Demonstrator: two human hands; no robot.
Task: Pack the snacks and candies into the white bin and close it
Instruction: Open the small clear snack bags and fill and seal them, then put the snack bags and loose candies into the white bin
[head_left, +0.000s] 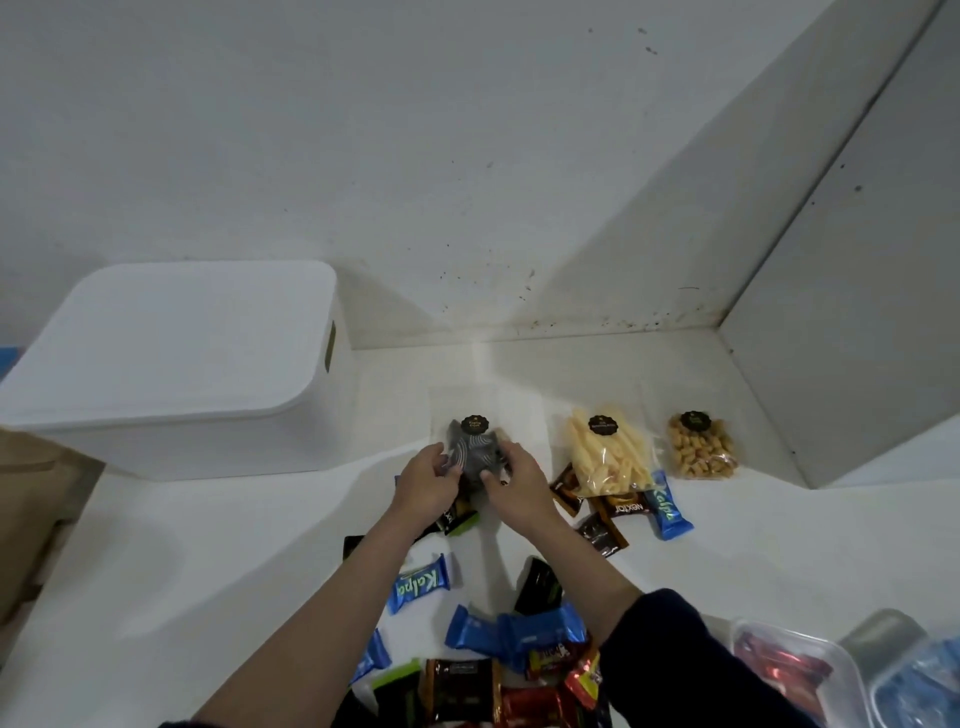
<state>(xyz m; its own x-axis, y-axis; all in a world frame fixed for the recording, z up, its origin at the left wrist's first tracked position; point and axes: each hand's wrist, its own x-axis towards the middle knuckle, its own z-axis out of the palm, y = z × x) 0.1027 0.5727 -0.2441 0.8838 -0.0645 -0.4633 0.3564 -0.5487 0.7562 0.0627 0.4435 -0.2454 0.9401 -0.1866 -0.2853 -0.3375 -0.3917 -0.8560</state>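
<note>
At the bottom edge, a pile of candies (498, 670) is cut off and partly hidden by the arms. Farther on, the left hand (423, 480) and right hand (511, 480) wrap their fingers around a dark snack bag (475, 452) over the desk (753, 561). Its sticker is too small to read. Far left sits the white bin (176, 364), lid on.

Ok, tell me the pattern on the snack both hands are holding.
Dark grey with thin pale swirling lines, seen in the head view.

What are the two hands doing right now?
Left hand: closed on the grey snack bag.
Right hand: closed on the same bag.
</note>
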